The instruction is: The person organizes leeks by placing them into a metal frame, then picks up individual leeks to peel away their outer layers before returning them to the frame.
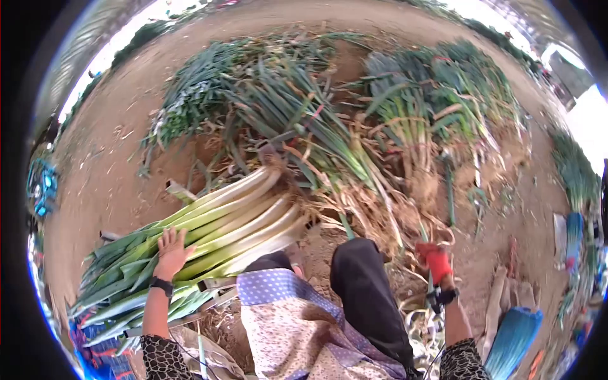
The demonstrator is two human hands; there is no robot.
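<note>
A row of large green onions (234, 218) lies in front of me to the left, their white shanks and roots pointing right and their leaves pointing left. My left hand (171, 253) is bare and rests flat on the green part of these stalks, fingers spread. At the right, beyond my knee, my right hand (435, 261) wears a red glove and is held low over dry peelings. Its fingers look curled together, and a pale strip of leaf passes close to them. Whatever they may hold is hidden.
Unpeeled green onions (278, 107) lie heaped on the dirt ahead, with more bundles (437, 95) at the right. A roll of blue ties (514, 342) lies at lower right. A blue object (43, 187) stands at far left. My patterned apron (297, 323) covers my lap.
</note>
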